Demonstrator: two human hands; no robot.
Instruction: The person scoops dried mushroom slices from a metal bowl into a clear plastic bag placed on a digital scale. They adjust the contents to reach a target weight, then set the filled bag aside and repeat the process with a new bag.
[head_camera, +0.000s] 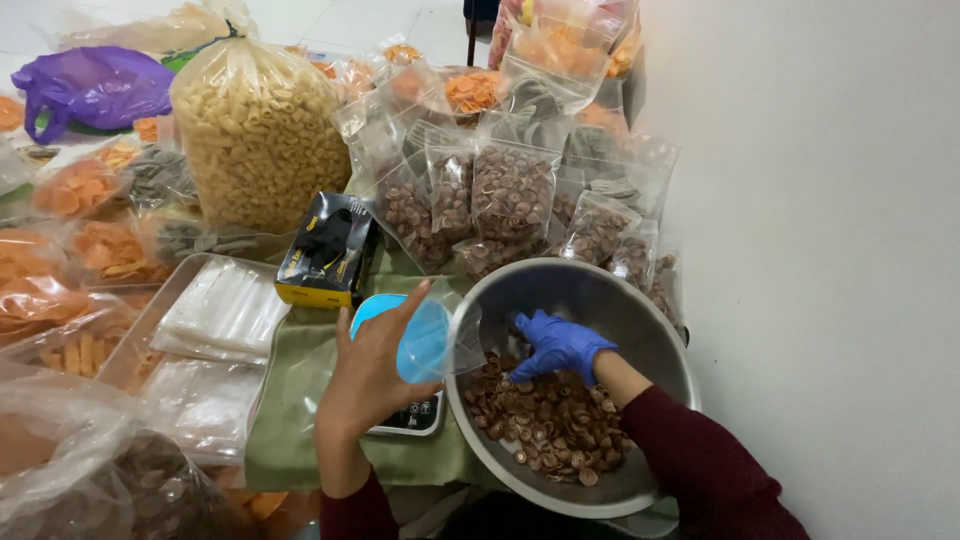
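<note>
Gloved right hand (557, 343) curls fingers-down into brown snacks (545, 425) in the bowl (655, 330); bare left hand (375, 375), at its nine o'clock, pinches an open bag (440, 340).

The scale (412, 415) is mostly hidden under the left hand (372, 372) and the clear bag (440, 338) it holds up; only a corner with buttons shows, too small to read. The right hand (556, 345) is gloved in blue, its fingertips buried among the brown pieces in the bowl (640, 320), so what they pinch cannot be told. The bowl's near rim is cut off by the bottom edge, as are both sleeves. At near left a big bag (70, 460) runs out of view, blurred. The purple bag (90, 85) at far left hides its contents. Packets (570, 45) at the far edge are cut off by the top.
</note>
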